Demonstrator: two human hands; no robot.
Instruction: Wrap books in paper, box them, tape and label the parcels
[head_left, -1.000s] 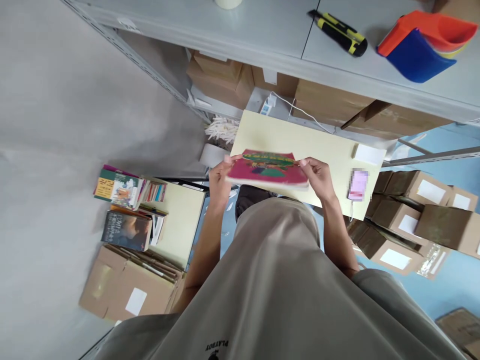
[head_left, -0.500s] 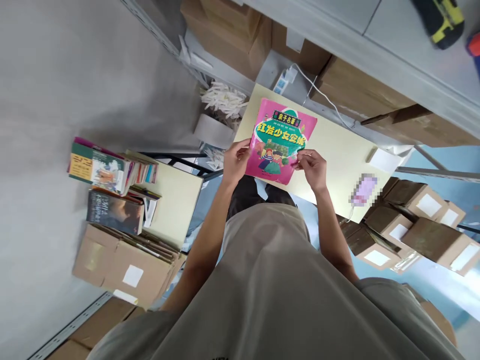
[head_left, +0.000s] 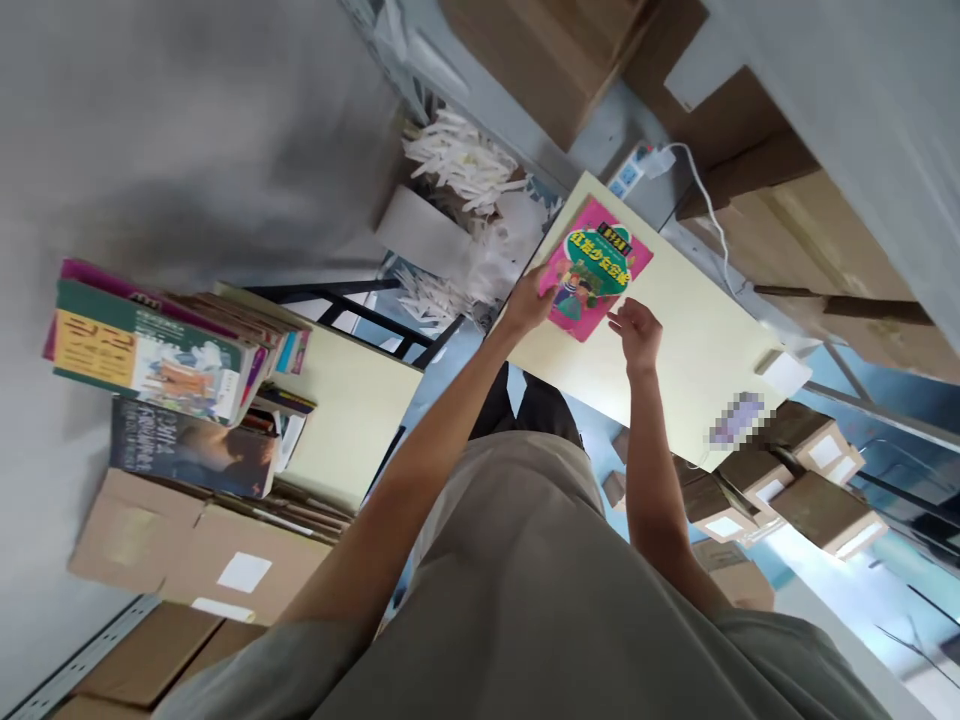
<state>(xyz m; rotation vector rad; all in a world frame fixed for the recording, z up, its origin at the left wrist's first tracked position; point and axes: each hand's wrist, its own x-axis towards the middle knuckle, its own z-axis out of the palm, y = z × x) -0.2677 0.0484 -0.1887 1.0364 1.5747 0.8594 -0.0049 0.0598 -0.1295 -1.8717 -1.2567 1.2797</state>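
Observation:
A pink picture book (head_left: 619, 268) with a green oval and two cartoon figures on its cover is over the pale tabletop (head_left: 675, 350). My left hand (head_left: 529, 302) grips its lower left edge, thumb over the cover and the other fingers hidden. Whether the book rests flat or is slightly raised, I cannot tell. Just off its right edge, my right hand (head_left: 637, 335) holds nothing, with fingers loosely bent and somewhat apart.
Stacked books (head_left: 180, 350) and flattened cardboard (head_left: 187, 545) are on a second surface at left. Shredded paper (head_left: 465, 165) lies beyond the table's left edge. A power strip (head_left: 626, 178), a white box (head_left: 784, 372) and a blurred-out phone-like item (head_left: 739, 418) sit around the table; cartons (head_left: 825, 510) stand at right.
My right hand has come off the book's right edge, while my left hand keeps its hold. The camera view has turned, so the table and shelves appear rotated clockwise.

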